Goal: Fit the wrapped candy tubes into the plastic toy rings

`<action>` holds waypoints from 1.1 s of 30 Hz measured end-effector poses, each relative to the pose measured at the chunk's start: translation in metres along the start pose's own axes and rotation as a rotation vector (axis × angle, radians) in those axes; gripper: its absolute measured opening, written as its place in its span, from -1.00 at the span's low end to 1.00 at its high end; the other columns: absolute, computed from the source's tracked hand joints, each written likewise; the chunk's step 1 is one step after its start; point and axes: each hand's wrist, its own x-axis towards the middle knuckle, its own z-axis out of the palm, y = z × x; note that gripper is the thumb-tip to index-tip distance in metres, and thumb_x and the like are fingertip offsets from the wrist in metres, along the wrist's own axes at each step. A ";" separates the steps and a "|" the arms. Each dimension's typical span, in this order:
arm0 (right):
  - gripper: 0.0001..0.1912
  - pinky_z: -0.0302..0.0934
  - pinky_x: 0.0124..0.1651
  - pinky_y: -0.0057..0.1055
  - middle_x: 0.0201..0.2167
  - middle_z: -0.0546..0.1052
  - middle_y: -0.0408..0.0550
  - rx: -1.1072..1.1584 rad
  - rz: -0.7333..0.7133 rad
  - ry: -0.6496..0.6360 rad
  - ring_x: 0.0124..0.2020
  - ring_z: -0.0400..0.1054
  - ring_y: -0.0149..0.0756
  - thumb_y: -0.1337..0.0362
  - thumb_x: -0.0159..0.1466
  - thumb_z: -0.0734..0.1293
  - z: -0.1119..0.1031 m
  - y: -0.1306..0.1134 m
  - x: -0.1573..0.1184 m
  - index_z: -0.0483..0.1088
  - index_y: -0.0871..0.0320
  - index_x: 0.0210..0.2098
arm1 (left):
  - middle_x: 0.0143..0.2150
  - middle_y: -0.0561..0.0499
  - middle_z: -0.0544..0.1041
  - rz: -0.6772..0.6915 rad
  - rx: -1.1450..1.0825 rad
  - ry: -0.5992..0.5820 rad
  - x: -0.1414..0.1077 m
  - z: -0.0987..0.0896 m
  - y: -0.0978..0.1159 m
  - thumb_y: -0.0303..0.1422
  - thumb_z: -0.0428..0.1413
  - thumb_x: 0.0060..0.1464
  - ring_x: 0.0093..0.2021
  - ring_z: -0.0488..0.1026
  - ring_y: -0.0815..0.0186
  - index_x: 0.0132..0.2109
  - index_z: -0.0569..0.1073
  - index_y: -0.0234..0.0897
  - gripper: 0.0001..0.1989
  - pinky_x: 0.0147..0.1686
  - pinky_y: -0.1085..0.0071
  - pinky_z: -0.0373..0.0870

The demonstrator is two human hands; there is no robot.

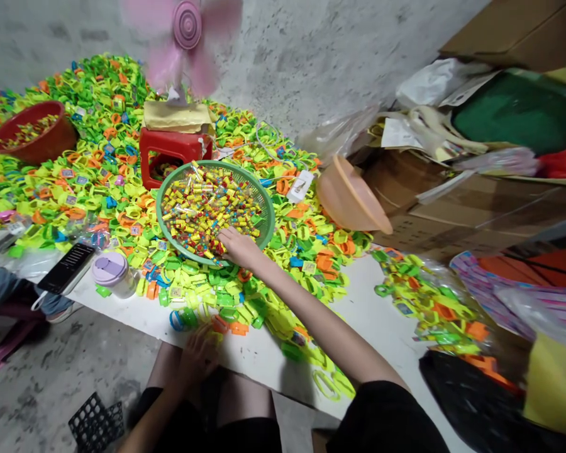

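Note:
A round green plastic basket (270,214) holds a heap of small yellow, red and blue wrapped pieces (207,204). My right hand (238,246) reaches over its front rim, fingers bent down and drawn together among the pieces; the fingertips are hidden. At the table's front edge, above my lap, my left hand (200,352) is curled beside a few plastic toy watches (231,326), a yellowish bit showing by its fingers. What it holds is too blurred to name. Green, yellow and orange toy watches (174,274) surround the basket.
A pink fan (187,25) spins above a red stool (170,143) behind the basket. Left are a red bowl (51,141), a lidded cup (116,275) and a phone (66,269). A peach basin (351,195) and cardboard boxes (490,214) stand right.

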 end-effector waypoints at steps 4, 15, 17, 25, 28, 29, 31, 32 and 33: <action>-0.77 0.24 -0.14 -0.33 -0.20 0.46 0.08 0.063 0.018 0.019 -0.01 0.21 -0.12 0.42 0.16 0.33 -0.002 0.003 -0.002 0.31 0.24 -0.17 | 0.18 -0.23 0.31 -0.018 -0.003 -0.012 -0.002 0.002 -0.001 -0.44 0.06 0.01 0.20 0.25 0.04 0.16 0.24 -0.29 -0.48 0.08 0.08 0.32; -0.61 0.26 -0.14 -0.30 -0.14 0.52 0.15 0.233 0.296 -0.078 -0.12 0.43 -0.05 0.24 0.18 0.33 -0.018 -0.041 -0.005 0.30 0.25 -0.02 | 0.18 -0.20 0.32 -0.042 -0.035 0.001 0.002 -0.001 0.000 -0.40 0.04 0.07 0.18 0.27 0.07 0.17 0.22 -0.25 -0.51 0.04 0.08 0.36; -0.59 0.26 -0.14 -0.28 -0.12 0.52 0.18 0.227 0.319 -0.111 -0.11 0.43 -0.01 0.26 0.17 0.33 -0.016 -0.044 -0.004 0.29 0.26 0.00 | 0.17 -0.21 0.33 -0.026 -0.024 0.021 0.002 0.000 0.000 -0.36 0.04 0.10 0.17 0.29 0.08 0.19 0.20 -0.26 -0.51 0.02 0.10 0.38; -0.56 0.22 -0.03 -0.29 0.01 0.44 0.14 0.298 0.203 -0.070 0.01 0.36 -0.08 0.36 0.18 0.33 -0.027 -0.036 -0.021 0.26 0.25 0.05 | 0.08 -0.16 0.43 -0.020 -0.066 0.049 0.009 -0.002 0.000 -0.30 0.06 0.15 0.10 0.38 0.15 0.20 0.16 -0.24 -0.51 0.03 0.16 0.36; -0.53 0.21 -0.05 -0.29 0.03 0.42 0.12 0.293 0.192 -0.027 -0.01 0.35 -0.08 0.36 0.19 0.30 -0.033 -0.039 -0.050 0.23 0.22 0.09 | 0.02 -0.13 0.46 -0.086 -0.116 0.053 0.013 -0.006 0.004 -0.27 0.09 0.14 0.05 0.41 0.15 0.15 0.24 -0.22 -0.55 0.01 0.15 0.36; -0.53 0.21 -0.05 -0.30 0.02 0.42 0.10 0.311 0.176 -0.042 -0.01 0.35 -0.10 0.36 0.19 0.30 -0.033 -0.041 -0.062 0.23 0.19 0.10 | 0.01 -0.14 0.46 -0.143 -0.131 0.060 0.015 -0.008 0.006 -0.24 0.10 0.13 0.05 0.40 0.13 0.13 0.26 -0.23 -0.55 0.02 0.14 0.35; -0.55 0.19 -0.08 -0.35 -0.02 0.46 0.05 0.367 0.140 -0.097 -0.03 0.36 -0.14 0.37 0.18 0.31 -0.028 -0.046 -0.089 0.27 0.15 0.07 | 0.03 -0.16 0.43 -0.217 -0.168 0.032 0.016 -0.012 0.007 -0.20 0.13 0.10 0.09 0.35 0.11 0.12 0.28 -0.26 -0.52 0.06 0.10 0.30; -0.57 0.19 -0.10 -0.38 -0.05 0.48 0.03 0.399 0.127 -0.131 -0.06 0.37 -0.16 0.37 0.18 0.31 -0.023 -0.050 -0.103 0.29 0.13 0.05 | 0.03 -0.16 0.42 -0.238 -0.186 0.016 0.016 -0.014 0.007 -0.19 0.14 0.08 0.09 0.34 0.10 0.10 0.29 -0.27 -0.52 0.08 0.09 0.28; -0.61 0.19 -0.13 -0.40 -0.08 0.50 0.01 0.434 0.119 -0.165 -0.08 0.39 -0.18 0.36 0.18 0.32 -0.016 -0.054 -0.116 0.32 0.12 0.02 | 0.03 -0.16 0.42 -0.256 -0.214 -0.004 0.017 -0.016 0.007 -0.19 0.15 0.07 0.09 0.32 0.09 0.09 0.31 -0.28 -0.52 0.09 0.09 0.26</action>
